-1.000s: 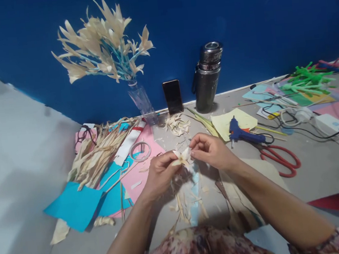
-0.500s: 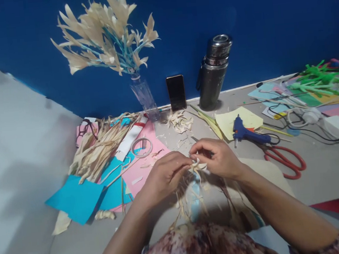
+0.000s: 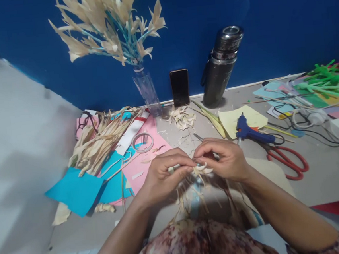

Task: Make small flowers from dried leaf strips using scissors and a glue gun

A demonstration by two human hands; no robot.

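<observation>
A small cream flower (image 3: 202, 169) with curling, pointed petals is pinched between both hands near the table's front. My left hand (image 3: 170, 171) is closed, thumb and fingertips pressed together at the flower's left side. My right hand (image 3: 223, 158) is closed as well and grips it from the right, its fingertips meeting those of the left. Fingers hide the flower's centre. Thin dry strips (image 3: 181, 199) lie below the hands. Beyond them sits a pile of cut cream petals (image 3: 183, 117).
A blue glue gun (image 3: 252, 132) and red-handled scissors (image 3: 289, 162) lie at right. Behind stand a phone (image 3: 180, 88), a dark flask (image 3: 222, 68) and a clear bottle (image 3: 147, 90) of cream flowers. Dry husks (image 3: 99, 143), coloured paper (image 3: 73, 191) and a tape roll (image 3: 142, 142) spread at left.
The view has shifted slightly, so the background sits higher and the things on the right further right. Both hands keep hold of the flower, and their fingertips have drawn closer together.
</observation>
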